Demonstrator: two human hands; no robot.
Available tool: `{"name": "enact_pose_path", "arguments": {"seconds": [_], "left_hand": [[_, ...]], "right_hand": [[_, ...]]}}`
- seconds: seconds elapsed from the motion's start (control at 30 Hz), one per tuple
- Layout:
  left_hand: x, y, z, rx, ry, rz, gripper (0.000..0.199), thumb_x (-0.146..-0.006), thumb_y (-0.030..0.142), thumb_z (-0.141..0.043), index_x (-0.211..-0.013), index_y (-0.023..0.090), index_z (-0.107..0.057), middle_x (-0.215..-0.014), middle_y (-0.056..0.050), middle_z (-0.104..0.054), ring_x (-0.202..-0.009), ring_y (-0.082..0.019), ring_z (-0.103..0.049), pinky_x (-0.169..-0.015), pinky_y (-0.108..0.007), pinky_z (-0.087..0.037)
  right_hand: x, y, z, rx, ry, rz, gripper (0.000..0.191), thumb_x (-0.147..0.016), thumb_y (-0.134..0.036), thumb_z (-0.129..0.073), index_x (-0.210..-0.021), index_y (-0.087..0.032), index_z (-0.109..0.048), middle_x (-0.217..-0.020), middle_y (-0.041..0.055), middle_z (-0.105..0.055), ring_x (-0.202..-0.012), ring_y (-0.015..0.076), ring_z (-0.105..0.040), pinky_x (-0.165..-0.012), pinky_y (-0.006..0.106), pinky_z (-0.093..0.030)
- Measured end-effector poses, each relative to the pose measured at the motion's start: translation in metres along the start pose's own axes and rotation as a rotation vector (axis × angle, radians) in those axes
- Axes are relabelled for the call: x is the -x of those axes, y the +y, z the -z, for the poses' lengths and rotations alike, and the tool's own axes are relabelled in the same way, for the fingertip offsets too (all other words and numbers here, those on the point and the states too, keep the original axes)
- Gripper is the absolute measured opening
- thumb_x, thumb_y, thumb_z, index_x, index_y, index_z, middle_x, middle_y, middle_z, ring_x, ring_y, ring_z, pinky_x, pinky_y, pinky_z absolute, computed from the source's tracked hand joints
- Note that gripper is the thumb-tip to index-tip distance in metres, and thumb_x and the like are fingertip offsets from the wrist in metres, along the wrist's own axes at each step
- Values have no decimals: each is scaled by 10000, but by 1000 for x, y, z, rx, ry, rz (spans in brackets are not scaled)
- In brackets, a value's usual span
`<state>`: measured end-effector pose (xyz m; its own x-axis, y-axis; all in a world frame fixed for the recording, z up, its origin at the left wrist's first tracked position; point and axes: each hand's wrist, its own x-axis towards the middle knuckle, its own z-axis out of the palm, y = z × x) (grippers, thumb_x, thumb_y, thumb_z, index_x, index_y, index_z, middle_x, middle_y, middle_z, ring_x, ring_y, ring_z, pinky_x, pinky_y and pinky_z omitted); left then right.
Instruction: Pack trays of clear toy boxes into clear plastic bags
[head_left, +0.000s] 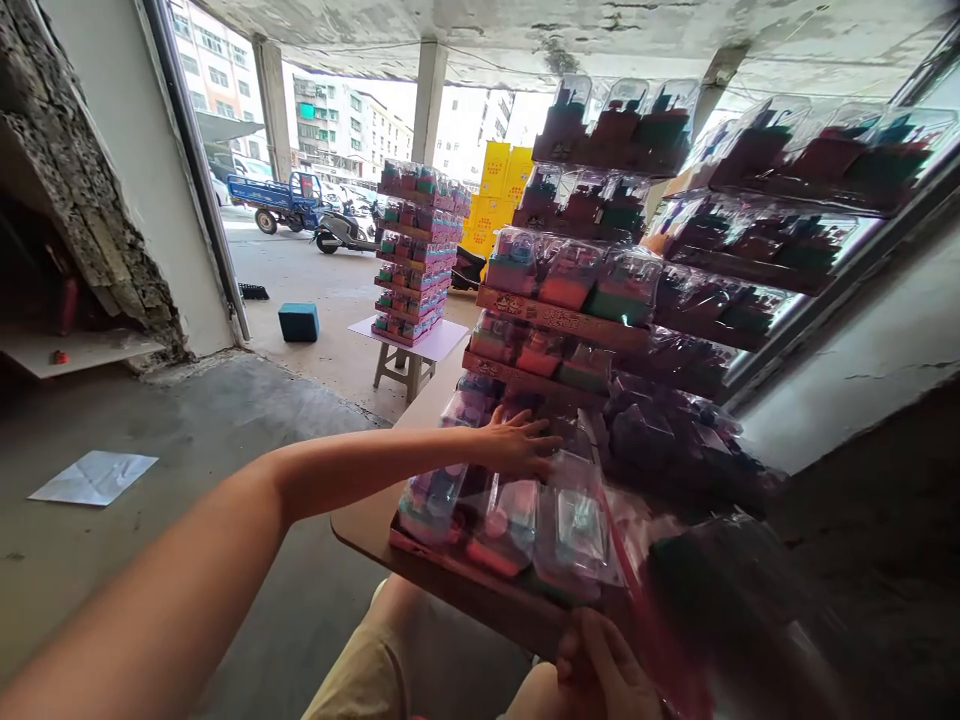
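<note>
Tabletop (pixel 360 522) bears a tray (pixel 421 549), lengthwise away — left fingers (pixel 534 427) wide over it; right fingers (pixel 598 645) — can't tell.

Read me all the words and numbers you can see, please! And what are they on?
I can't read any of them for sure.
Red tray strip in the tall stack: pale, Chinese-looking writing, too blurred to read.
Yellow boxes at the back: red writing, too small to read.
Tray under the left hand: no words I can make out.
</note>
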<state>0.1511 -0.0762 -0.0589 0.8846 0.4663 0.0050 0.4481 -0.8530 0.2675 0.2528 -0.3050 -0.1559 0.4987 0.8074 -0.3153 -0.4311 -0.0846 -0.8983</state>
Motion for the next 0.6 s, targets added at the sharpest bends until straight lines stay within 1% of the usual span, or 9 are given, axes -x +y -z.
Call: {"name": "enact_pose_path", "arguments": {"seconds": [0.1, 0.13, 0.2, 0.23, 0.27, 0.3, 0.4, 0.5, 0.6], "left_hand": [[0, -2, -2, 23, -25, 2, 595, -886, 563, -319, -1412, 299, -232, -1514, -87, -133, -1375, -357, -74, -1004, -688, -79], [-1, -3, -3, 25, -25, 3, 595, -886, 562, -325, -1411, 299, -233, -1513, -88, -135, -1376, -354, -72, -1002, -690, -81], [-4, -5, -5, 31, -27, -1, 589, -888, 558, -325, -1411, 307, -229, -1513, -82, -135, -1379, -345, -67, -1005, -686, -81], [-5, -6, -6, 36, -25, -7, 585, -889, 557, -322, -1412, 312, -225, -1514, -76, -135, -1379, -342, -66, -1008, -682, -81], [-6, -8, -7, 41, -24, -15, 584, -890, 557, -319, -1413, 315, -221, -1515, -70, -132, -1379, -342, -64, -1009, -681, -81], [-6, -9, -7, 43, -20, -25, 583, -890, 558, -317, -1413, 319, -218, -1517, -60, -125, -1379, -344, -60, -1010, -682, -79], [-8, -12, -9, 50, -18, -65, 569, -891, 558, -307, -1410, 342, -213, -1521, -12, -108, -1380, -344, -39, -1014, -681, -72], [-9, -13, -8, 72, -42, -94, 582, -882, 573, -312, -1410, 357, -200, -1517, 16, -123, -1379, -349, -33, -1012, -686, -67], [-8, -12, -7, 82, -51, -92, 589, -881, 572, -318, -1413, 351, -194, -1514, 13, -139, -1378, -352, -40, -1008, -691, -48]], "right_hand": [[3, -5, -1, -42, 47, -42, 376, -552, -500, -770, -761, -197, -695, -658, 20, -656, -526, 130, -568, -401, 219, -447], [5, -7, -2, -48, 67, -40, 346, -549, -468, -782, -762, -207, -705, -712, 22, -678, -568, 137, -589, -425, 218, -465], [8, -10, -4, -20, 85, -43, 300, -494, -327, -829, -750, -214, -722, -808, 16, -703, -665, 151, -622, -517, 210, -515], [9, -10, -5, -3, 93, -42, 308, -464, -262, -839, -747, -213, -727, -831, 14, -706, -699, 154, -629, -566, 203, -529], [10, -10, -6, 10, 106, -41, 320, -446, -234, -840, -745, -210, -729, -837, 14, -707, -712, 154, -632, -595, 197, -534], [10, -10, -8, 19, 119, -41, 323, -443, -243, -839, -743, -203, -728, -830, 19, -706, -707, 156, -633, -603, 201, -537], [10, -4, -10, -12, 126, -46, 347, -505, -386, -809, -772, -185, -714, -782, 35, -697, -657, 154, -624, -551, 227, -525], [10, 4, -8, -111, 70, -164, 449, -493, -447, -812, -839, -179, -707, -759, 35, -692, -667, 148, -623, -539, 219, -505], [9, 11, 0, -190, 36, -260, 450, -509, -439, -814, -867, -190, -706, -808, 37, -698, -685, 141, -625, -538, 208, -487]]}}
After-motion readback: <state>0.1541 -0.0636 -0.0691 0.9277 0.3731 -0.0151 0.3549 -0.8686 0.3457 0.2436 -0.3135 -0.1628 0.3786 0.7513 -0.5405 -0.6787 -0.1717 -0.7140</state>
